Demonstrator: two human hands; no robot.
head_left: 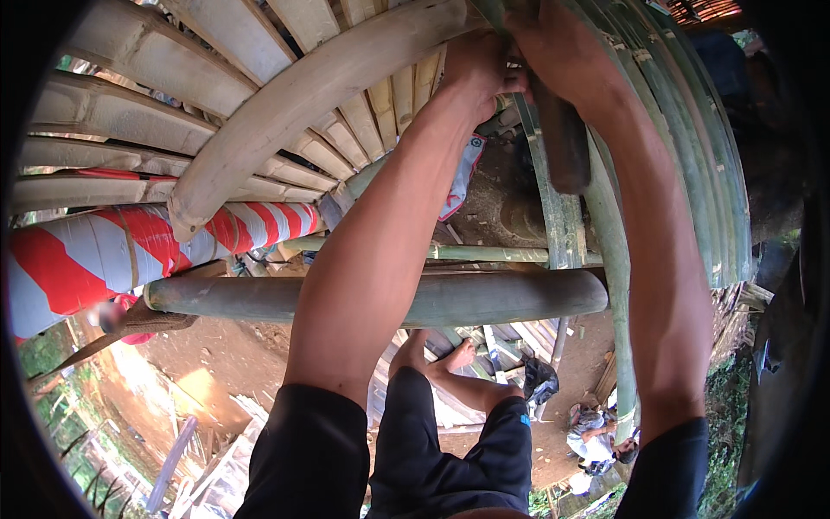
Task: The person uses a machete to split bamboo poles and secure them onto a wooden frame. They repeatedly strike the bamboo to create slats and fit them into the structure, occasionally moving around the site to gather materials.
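Observation:
Both my arms reach up to the bamboo framework overhead. My left hand has its fingers curled in beside the upper end of a green bamboo strip; what lies inside them is hidden. Close on its right, my right hand is bent over at the wrist, its fingers out of sight against the framework. Below it hangs a dark brown, round-ended wooden piece; whether that hand holds it is unclear. A thick curved bamboo pole runs up toward my left hand.
Split bamboo slats fan out at upper left, above a red-and-white wrapped pole. A thick bamboo pole crosses below my hands. Bent green strips rise at right. Far below, a person is near the lower right.

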